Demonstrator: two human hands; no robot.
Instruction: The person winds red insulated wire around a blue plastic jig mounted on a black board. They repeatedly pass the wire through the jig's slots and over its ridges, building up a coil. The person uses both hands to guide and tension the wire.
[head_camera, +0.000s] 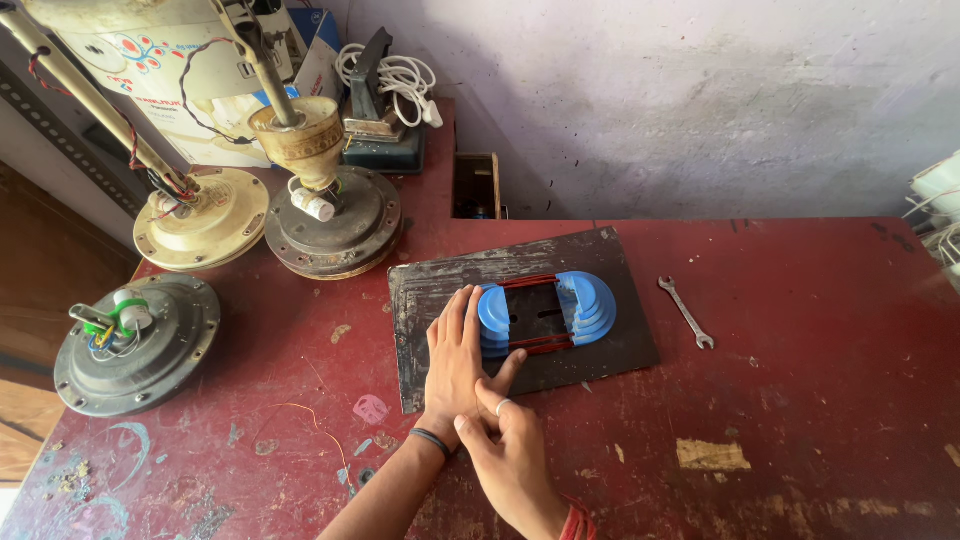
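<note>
Pressing down is the whole job here, as I judge it — my left hand lies flat and open, fingers spread a little, on the dark board, its fingertips touching the left end of the blue former. My right hand holds nothing; it rests over the back of the left wrist, index finger stretched forward, a ring on one finger. To do this well I would keep the left palm's weight on the board so it cannot slide, and let only the fingertips steady the former, clear of the wire.

That former sits near the middle of the board: two stepped, half-round blue plastic ends, joined by a dark flat centre piece, with reddish copper wire run in tight strands along both long sides. The plastic looks smooth and hard; the wire thin and easily nicked, I would think.

Scuffed and grey-streaked, the board is a thin rigid sheet. Under it the table is red-painted, chipped and stained. A small steel spanner lies just right of the board. To the left stand three round metal fan motors — dull, dusty castings, two with rods rising from them.
</note>
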